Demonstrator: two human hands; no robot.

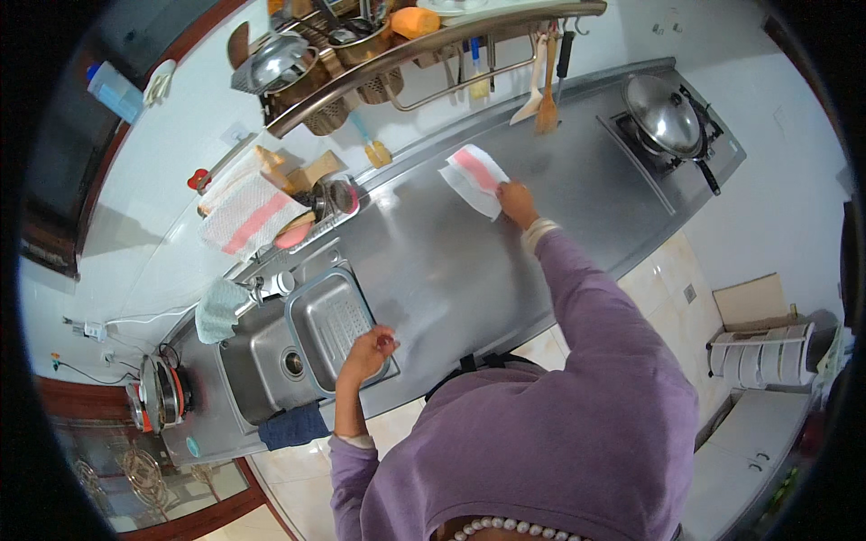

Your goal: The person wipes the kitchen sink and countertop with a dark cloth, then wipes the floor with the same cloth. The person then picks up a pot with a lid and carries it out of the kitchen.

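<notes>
My right hand (517, 203) grips the lower right edge of a white cloth with a pink stripe (467, 186), which lies against or just over the stainless steel counter (440, 270); whether it touches is hard to tell. Over the right rim of the metal sink basket (325, 324), my left hand (369, 351) is held with its fingers loosely curled and nothing seen in them. The basket sits in the right part of the sink (254, 365), beside the drain and the faucet (270, 285).
A lidded wok (659, 115) stands on the gas stove at the far right. Utensils hang from the wall shelf (433, 44), among them a wooden spatula (547, 108). Behind the sink is a dish rack (325, 226) beside a striped cloth (254, 209). A dark blue cloth (294, 426) hangs over the front edge.
</notes>
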